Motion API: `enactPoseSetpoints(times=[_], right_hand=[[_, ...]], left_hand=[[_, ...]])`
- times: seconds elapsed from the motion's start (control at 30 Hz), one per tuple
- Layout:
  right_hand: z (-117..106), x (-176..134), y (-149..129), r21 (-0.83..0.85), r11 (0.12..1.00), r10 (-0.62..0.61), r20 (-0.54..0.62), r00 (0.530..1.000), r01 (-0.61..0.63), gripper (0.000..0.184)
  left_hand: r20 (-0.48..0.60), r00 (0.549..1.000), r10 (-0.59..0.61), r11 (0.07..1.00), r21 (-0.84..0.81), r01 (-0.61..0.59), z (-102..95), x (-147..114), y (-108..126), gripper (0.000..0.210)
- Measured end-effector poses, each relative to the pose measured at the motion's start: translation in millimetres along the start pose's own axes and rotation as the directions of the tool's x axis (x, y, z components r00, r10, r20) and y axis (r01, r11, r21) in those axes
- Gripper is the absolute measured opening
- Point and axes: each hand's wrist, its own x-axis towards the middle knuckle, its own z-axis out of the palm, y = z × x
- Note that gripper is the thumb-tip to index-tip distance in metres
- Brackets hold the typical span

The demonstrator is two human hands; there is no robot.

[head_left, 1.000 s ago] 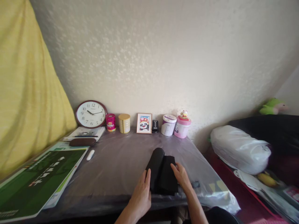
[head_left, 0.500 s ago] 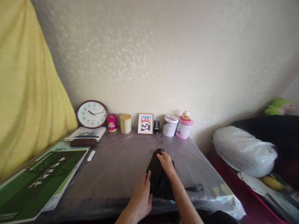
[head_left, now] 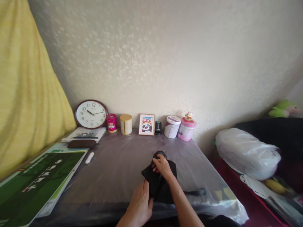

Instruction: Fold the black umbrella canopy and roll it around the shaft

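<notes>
A black, folded fabric thing [head_left: 157,186] lies on the near part of the table, with a rounded dark end [head_left: 160,153] pointing away from me. My left hand [head_left: 140,200] grips its near left edge between thumb and fingers. Higher up on it, my right hand [head_left: 162,165] is closed with bent fingers on the cloth near the rounded end. A flap of the fabric sticks out to the left above my left hand. To the right of my forearm, a dark strap-like piece [head_left: 197,191] rests on the table; whether it joins the fabric is hidden.
Along the wall stand a clock [head_left: 92,114], tins, a framed panda picture [head_left: 146,125], a small black object [head_left: 158,128] and two tubs. At left lie a green book [head_left: 44,183], a brown case [head_left: 81,144] and a white stick-like object [head_left: 89,158]. A white plastic bag [head_left: 246,153] sits at right.
My right hand has shifted slightly left and down along the black fabric. A flap of cloth now spreads out to the left, and my left hand sits slightly lower and further left.
</notes>
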Motion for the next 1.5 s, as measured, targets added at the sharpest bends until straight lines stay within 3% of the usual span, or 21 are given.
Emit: enactPoseSetpoints(times=[0.17,0.3,0.37,0.47,0.6,0.7,0.8,0.87,0.93,1.1,1.3,1.4,1.5], right_hand=[[-1.8,-5.7,-4.4,-0.031,0.996,-0.077,0.064,0.995,0.079,0.015],[-3.5,-7.8,-5.5,-0.07,0.99,-0.114,0.104,0.988,0.121,0.012],[-3.5,-8.4,-5.6,-0.101,0.983,-0.139,0.111,0.984,0.15,0.012],[-3.0,-10.7,-5.2,-0.162,0.963,-0.195,0.122,0.973,0.214,0.015],[-4.0,-22.0,-6.6,-0.214,0.916,-0.308,0.17,0.936,0.34,0.021],[-6.6,-35.3,-8.2,-0.227,0.856,-0.421,0.216,0.881,0.465,0.024],[-9.2,-42.2,-3.9,-0.296,0.759,-0.553,0.175,0.814,0.58,0.025],[-11.1,-38.9,3.5,-0.336,0.69,-0.62,0.184,0.763,0.642,0.026],[-13.5,-29.4,12.3,-0.37,0.654,-0.632,0.213,0.746,0.66,0.027],[-21.0,5.6,25.5,-0.454,0.665,-0.579,0.187,0.793,0.593,0.029],[-25.9,43.3,30.7,-0.496,0.7,-0.529,0.122,0.84,0.514,0.031],[-28.6,54.9,33.4,-0.53,0.726,-0.493,0.041,0.869,0.437,0.032],[-38.2,56.3,36.7,-0.579,0.757,-0.443,-0.115,0.889,0.302,0.034]], left_hand=[[-0.109,0.994,0.021,0.998,0.064,-0.014,14.6,-7.7,-17.2,0.054],[-0.276,0.96,0.051,0.992,0.126,-0.016,3.7,-10.4,-10.8,0.043],[-0.296,0.949,0.112,0.985,0.158,-0.068,-4.1,-7.3,-1.7,0.041],[-0.232,0.953,0.197,0.972,0.177,-0.158,-8.0,-0.1,7.9,0.052],[-0.116,0.987,0.116,0.988,0.119,-0.102,2.1,5.3,5.4,0.067],[-0.063,0.997,0.044,0.997,0.06,-0.04,9.6,4.7,0.9,0.067],[-0.001,1.0,0.001,1.0,0.027,-0.001,10.5,4.4,1.9,0.068],[0.039,0.999,-0.028,1.0,0.006,0.027,7.9,5.5,5.3,0.07],[0.089,0.994,-0.059,0.998,-0.016,0.061,4.1,7.4,9.2,0.074],[0.21,0.972,-0.106,0.993,-0.033,0.116,-4.0,11.7,13.7,0.079],[0.209,0.972,-0.111,0.988,-0.08,0.13,-4.9,13.5,11.2,0.082],[0.189,0.976,-0.11,0.986,-0.1,0.131,-2.9,12.7,9.4,0.083],[0.175,0.979,-0.104,0.984,-0.128,0.127,-2.6,11.0,8.8,0.082]])
